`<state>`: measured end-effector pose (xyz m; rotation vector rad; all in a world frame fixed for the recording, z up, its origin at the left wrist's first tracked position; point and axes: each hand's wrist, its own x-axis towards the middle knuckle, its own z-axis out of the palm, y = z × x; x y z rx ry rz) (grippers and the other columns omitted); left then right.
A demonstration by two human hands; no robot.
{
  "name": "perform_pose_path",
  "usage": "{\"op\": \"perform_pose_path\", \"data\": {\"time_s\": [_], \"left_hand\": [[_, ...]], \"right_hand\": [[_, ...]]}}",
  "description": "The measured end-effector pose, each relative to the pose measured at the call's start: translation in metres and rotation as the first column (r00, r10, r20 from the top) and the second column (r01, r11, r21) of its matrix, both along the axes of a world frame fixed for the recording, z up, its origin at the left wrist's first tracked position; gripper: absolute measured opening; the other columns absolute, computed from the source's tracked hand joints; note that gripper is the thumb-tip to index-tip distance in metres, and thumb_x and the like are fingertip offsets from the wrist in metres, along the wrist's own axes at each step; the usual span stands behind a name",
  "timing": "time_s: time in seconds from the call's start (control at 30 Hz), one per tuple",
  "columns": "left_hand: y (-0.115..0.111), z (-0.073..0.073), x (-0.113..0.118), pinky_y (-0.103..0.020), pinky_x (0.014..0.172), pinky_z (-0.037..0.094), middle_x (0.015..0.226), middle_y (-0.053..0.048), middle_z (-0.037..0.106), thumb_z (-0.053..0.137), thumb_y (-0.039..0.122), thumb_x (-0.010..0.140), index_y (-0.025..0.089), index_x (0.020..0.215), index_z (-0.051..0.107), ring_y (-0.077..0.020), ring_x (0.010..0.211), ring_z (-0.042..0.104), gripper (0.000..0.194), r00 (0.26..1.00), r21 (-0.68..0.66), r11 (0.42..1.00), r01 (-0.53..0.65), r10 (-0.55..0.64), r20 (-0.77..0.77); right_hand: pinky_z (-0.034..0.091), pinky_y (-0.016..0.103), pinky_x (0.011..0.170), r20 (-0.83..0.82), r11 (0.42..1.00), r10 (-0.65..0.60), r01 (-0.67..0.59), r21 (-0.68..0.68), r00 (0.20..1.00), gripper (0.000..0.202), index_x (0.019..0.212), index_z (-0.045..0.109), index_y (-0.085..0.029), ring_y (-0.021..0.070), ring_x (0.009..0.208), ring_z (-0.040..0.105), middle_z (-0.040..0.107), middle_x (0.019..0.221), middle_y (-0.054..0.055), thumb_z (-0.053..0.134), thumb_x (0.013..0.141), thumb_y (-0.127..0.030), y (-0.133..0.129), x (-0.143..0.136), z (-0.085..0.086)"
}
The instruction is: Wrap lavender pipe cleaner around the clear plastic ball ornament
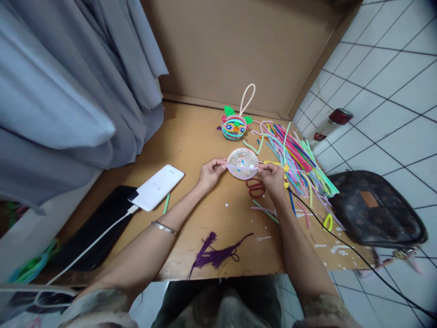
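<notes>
A pale lilac pipe cleaner (pixel 242 169) is stretched across the front of a round, see-through plastic piece (pixel 243 158) with coloured specks. My left hand (pixel 212 174) pinches one end of the pipe cleaner at the left rim of the round piece. At its right rim, my right hand (pixel 271 176) pinches the other end. Whether my fingertips also grip the rim, I cannot tell. Red-handled scissors (pixel 256 187) lie just below the round piece. A yellow glue gun (pixel 286 174) with a black cord lies partly hidden behind my right hand.
A colourful animal-face ornament (pixel 234 127) with a white loop stands at the back. Many pipe cleaners (pixel 300 159) are heaped right, near a brown handbag (pixel 372 207). Purple tassels (pixel 218 256) lie in front. A white power bank (pixel 159 187) and a black tablet-like slab (pixel 99 228) lie left.
</notes>
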<state>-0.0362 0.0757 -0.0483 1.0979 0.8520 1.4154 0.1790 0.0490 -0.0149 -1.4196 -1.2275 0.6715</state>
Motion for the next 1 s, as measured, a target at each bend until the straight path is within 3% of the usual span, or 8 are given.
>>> {"op": "perform_pose_path", "data": {"time_s": [0.5,0.77,1.0], "left_hand": [[-0.0026,0.0056,0.0001,-0.041,0.099,0.05,0.098,-0.012,0.078,0.095,0.048,0.041,0.015,0.068,0.077,-0.022,0.09,0.07,0.046,0.995,-0.164,0.986,0.004,0.012,0.098],[-0.0024,0.0029,-0.0005,-0.04,0.094,0.053,0.091,-0.01,0.079,0.094,0.049,0.044,0.015,0.075,0.076,-0.0196,0.082,0.07,0.049,0.997,-0.162,0.987,-0.001,0.013,0.07],[-0.0004,0.001,-0.001,-0.038,0.091,0.054,0.083,-0.007,0.076,0.092,0.041,0.05,0.015,0.078,0.072,-0.0181,0.079,0.069,0.043,0.999,-0.15,0.989,-0.006,0.012,0.038]], "right_hand": [[0.054,0.031,0.06,-0.017,0.999,-0.028,0.027,-0.034,0.999,0.026,0.074,0.071,-0.019,0.0211,0.066,0.07,0.075,0.073,0.006,0.071,0.062,-0.042,0.0003,-0.0022,-0.0016],[0.054,0.03,0.061,-0.037,0.999,-0.033,0.034,0.002,0.999,0.026,0.071,0.069,-0.019,0.019,0.065,0.069,0.074,0.07,0.005,0.073,0.06,-0.042,0.0006,-0.0054,-0.0004],[0.057,0.032,0.065,-0.069,1.0,-0.003,0.002,-0.012,0.998,0.023,0.074,0.07,-0.019,0.0203,0.068,0.071,0.075,0.073,0.005,0.073,0.061,-0.038,-0.0015,-0.0061,0.0022]]}}
